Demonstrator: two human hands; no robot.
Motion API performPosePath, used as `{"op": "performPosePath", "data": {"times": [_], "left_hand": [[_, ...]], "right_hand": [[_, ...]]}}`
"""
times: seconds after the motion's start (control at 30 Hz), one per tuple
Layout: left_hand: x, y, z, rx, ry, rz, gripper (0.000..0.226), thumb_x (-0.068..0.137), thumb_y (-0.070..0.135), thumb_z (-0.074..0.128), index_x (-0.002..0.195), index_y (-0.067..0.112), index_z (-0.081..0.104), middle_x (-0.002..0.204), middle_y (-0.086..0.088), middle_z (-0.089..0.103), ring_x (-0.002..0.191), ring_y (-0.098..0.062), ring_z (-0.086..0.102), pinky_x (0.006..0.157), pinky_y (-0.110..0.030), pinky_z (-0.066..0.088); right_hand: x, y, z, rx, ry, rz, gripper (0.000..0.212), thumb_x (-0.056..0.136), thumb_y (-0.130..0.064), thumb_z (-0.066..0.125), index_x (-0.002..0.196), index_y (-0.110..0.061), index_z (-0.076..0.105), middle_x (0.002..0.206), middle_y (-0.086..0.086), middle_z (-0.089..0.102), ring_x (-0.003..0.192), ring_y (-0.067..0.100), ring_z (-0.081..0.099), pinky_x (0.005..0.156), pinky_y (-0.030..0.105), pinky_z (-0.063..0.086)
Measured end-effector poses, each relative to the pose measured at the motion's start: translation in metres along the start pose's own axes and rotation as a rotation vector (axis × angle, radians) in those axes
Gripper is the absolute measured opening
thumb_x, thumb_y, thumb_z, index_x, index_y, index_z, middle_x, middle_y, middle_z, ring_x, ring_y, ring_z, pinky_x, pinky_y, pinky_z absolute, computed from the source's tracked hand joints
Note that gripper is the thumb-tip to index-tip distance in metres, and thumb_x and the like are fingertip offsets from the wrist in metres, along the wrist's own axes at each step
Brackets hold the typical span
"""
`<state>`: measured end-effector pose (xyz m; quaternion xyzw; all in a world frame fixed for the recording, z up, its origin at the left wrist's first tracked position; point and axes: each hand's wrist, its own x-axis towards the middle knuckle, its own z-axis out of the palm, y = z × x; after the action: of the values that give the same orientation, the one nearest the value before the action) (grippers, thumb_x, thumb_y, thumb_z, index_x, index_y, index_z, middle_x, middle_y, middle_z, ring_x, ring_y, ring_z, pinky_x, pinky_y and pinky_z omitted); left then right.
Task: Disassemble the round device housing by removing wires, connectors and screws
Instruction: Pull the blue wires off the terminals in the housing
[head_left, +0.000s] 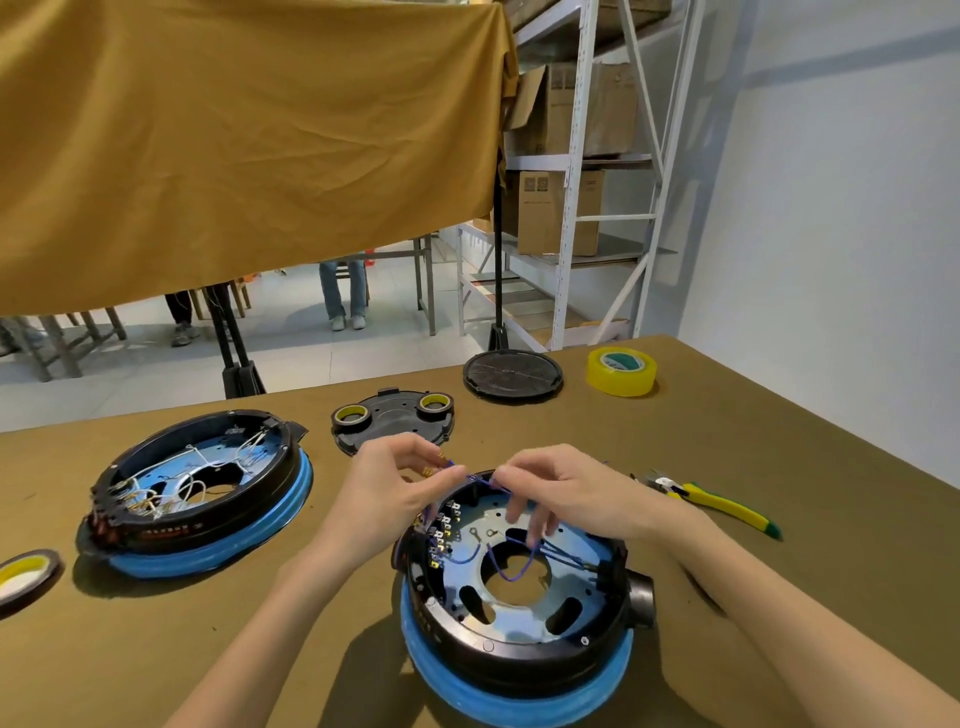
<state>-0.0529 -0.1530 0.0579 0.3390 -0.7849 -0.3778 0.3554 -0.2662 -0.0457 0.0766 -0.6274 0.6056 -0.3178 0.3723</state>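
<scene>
A purple wire (480, 480) is pinched between left hand (400, 486) and right hand (558, 493) over the near housing (519, 644); a hard pull risks tearing its connector.

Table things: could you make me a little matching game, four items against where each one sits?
Things:
1. pliers
2. yellow tape roll
3. housing with white wires
4. housing with blue wires

Places:
A. left side of the table
B. directly under both hands
C. far right corner, beside the round black lid
D. right of the right hand, lying flat

Pairs: 1-D, 2-C, 3-A, 4-B. The left hand and right hand pinch a blue wire above housing 4.
</scene>
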Motion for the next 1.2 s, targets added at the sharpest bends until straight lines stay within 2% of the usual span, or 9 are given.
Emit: {"op": "performPosePath", "data": {"times": [0.17, 0.33, 0.5, 0.57, 0.7, 0.8, 0.9, 1.03, 1.2], "left_hand": [[0.014, 0.001, 0.014, -0.113, -0.018, 0.008, 0.018, 0.086, 0.041, 0.08, 0.084, 0.024, 0.078, 0.079, 0.0, 0.078, 0.057, -0.019, 0.072, 0.059, -0.026, 0.058], [0.008, -0.022, 0.034, -0.011, 0.012, 0.03, 0.018, 0.101, 0.04, 0.059, 0.096, 0.034, 0.076, 0.093, 0.019, 0.075, 0.09, 0.001, 0.069, 0.078, -0.024, 0.054], [-0.004, -0.048, 0.044, -0.006, -0.029, -0.061, 0.026, 0.101, 0.015, 0.061, 0.119, 0.033, 0.069, 0.118, 0.019, 0.067, 0.11, 0.006, 0.061, 0.096, -0.023, 0.053], [-0.004, -0.05, 0.044, -0.046, -0.011, -0.067, 0.031, 0.102, 0.009, 0.058, 0.124, 0.029, 0.067, 0.119, 0.019, 0.068, 0.109, 0.012, 0.06, 0.094, -0.014, 0.052], [-0.003, -0.055, 0.046, -0.065, 0.018, -0.073, 0.031, 0.101, 0.004, 0.056, 0.121, 0.024, 0.071, 0.116, 0.015, 0.07, 0.106, 0.012, 0.061, 0.081, -0.003, 0.047], [-0.004, -0.056, 0.046, -0.1, 0.034, -0.081, 0.03, 0.1, 0.004, 0.058, 0.117, 0.025, 0.072, 0.112, 0.014, 0.073, 0.104, 0.008, 0.064, 0.08, -0.006, 0.049], [-0.003, -0.058, 0.047, -0.107, 0.04, -0.08, 0.03, 0.1, 0.004, 0.059, 0.116, 0.025, 0.073, 0.11, 0.016, 0.073, 0.103, 0.007, 0.065, 0.079, -0.006, 0.049], [-0.003, -0.059, 0.048, -0.11, 0.044, -0.084, 0.03, 0.1, 0.005, 0.058, 0.115, 0.026, 0.073, 0.109, 0.016, 0.073, 0.103, 0.008, 0.065, 0.078, -0.006, 0.05], [-0.006, -0.053, 0.047, -0.064, 0.033, -0.092, 0.03, 0.101, 0.008, 0.057, 0.118, 0.03, 0.07, 0.112, 0.018, 0.071, 0.106, 0.005, 0.065, 0.093, -0.023, 0.056]], "right_hand": [[0.0, 0.01, -0.002, 0.085, -0.055, -0.007, 0.032, 0.109, -0.035, 0.046, 0.102, -0.013, 0.068, 0.063, 0.007, 0.061, 0.043, 0.018, 0.036, 0.039, 0.024, 0.029], [0.009, 0.039, -0.029, -0.034, 0.339, 0.001, 0.031, 0.107, -0.022, 0.049, 0.087, -0.013, 0.071, 0.049, -0.002, 0.055, 0.037, 0.009, 0.04, 0.04, 0.019, 0.034], [0.025, 0.091, -0.06, -0.182, 0.606, 0.253, 0.03, 0.101, -0.017, 0.05, 0.085, -0.012, 0.074, 0.049, -0.003, 0.058, 0.037, 0.0, 0.046, 0.056, 0.026, 0.043], [0.03, 0.107, -0.063, -0.263, 0.589, 0.322, 0.031, 0.103, -0.018, 0.05, 0.087, -0.008, 0.075, 0.054, -0.002, 0.062, 0.048, 0.003, 0.055, 0.069, 0.029, 0.046], [0.04, 0.123, -0.063, -0.421, 0.536, 0.365, 0.04, 0.106, -0.023, 0.05, 0.081, 0.001, 0.069, 0.072, 0.015, 0.067, 0.082, 0.037, 0.067, 0.078, 0.039, 0.049], [0.043, 0.117, -0.058, -0.648, 0.522, 0.402, 0.035, 0.106, -0.033, 0.048, 0.094, -0.008, 0.07, 0.094, 0.014, 0.071, 0.091, 0.036, 0.066, 0.075, 0.038, 0.05], [0.039, 0.1, -0.054, -0.922, 0.541, 0.415, 0.038, 0.106, -0.039, 0.043, 0.096, -0.01, 0.066, 0.099, 0.013, 0.067, 0.096, 0.036, 0.066, 0.074, 0.038, 0.051], [0.029, 0.078, -0.045, -0.797, 0.608, 0.246, 0.037, 0.105, -0.036, 0.045, 0.091, -0.012, 0.069, 0.093, 0.006, 0.064, 0.086, 0.027, 0.061, 0.069, 0.036, 0.048], [0.02, 0.068, -0.021, -0.453, 0.395, 0.242, 0.045, 0.108, -0.036, 0.039, 0.067, -0.017, 0.046, 0.059, 0.0, 0.049, 0.056, 0.019, 0.047, 0.055, 0.035, 0.031]]}}
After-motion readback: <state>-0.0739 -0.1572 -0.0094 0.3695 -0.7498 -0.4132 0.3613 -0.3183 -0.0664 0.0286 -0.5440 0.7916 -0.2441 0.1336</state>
